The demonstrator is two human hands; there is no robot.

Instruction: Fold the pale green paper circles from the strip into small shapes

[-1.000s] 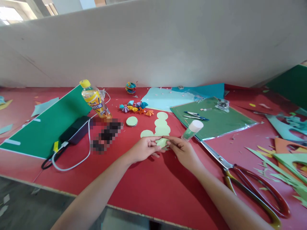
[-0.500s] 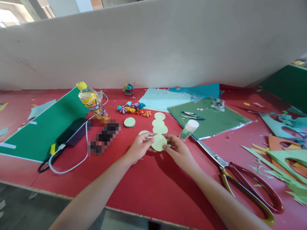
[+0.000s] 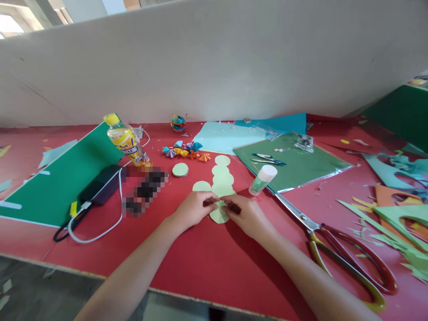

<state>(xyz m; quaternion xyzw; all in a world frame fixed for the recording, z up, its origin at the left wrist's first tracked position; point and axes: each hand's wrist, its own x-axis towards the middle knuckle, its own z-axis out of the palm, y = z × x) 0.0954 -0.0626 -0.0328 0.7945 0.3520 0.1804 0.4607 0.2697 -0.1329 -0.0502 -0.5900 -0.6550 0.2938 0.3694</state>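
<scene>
A pale green paper circle [image 3: 220, 216] lies low at the middle, its upper part covered by my fingers. My left hand [image 3: 196, 207] pinches it at the upper left edge. Opposite, my right hand [image 3: 245, 213] has curled fingers closed on its upper right edge. Just beyond stretches a column of overlapping pale green circles [image 3: 222, 179], the smallest farthest away. Another green circle [image 3: 202, 186] sits left of that column, partly behind my left hand. A glue stick [image 3: 263, 180] with a white cap stands tilted in view beyond my right hand.
Large scissors [image 3: 312, 226] lie at right, by paper scraps [image 3: 401, 232]. A green sheet [image 3: 301, 176] holds a compass-like tool [image 3: 269, 159]. Folded paper pieces [image 3: 187, 151], a round stack of circles [image 3: 180, 170], a drink bottle [image 3: 129, 145] and a cabled black box [image 3: 102, 183] occupy the left.
Both hands have moved slightly nearer to me and closer together. The held circle has gone from raised before the column down to its near end, and more of the left circle shows.
</scene>
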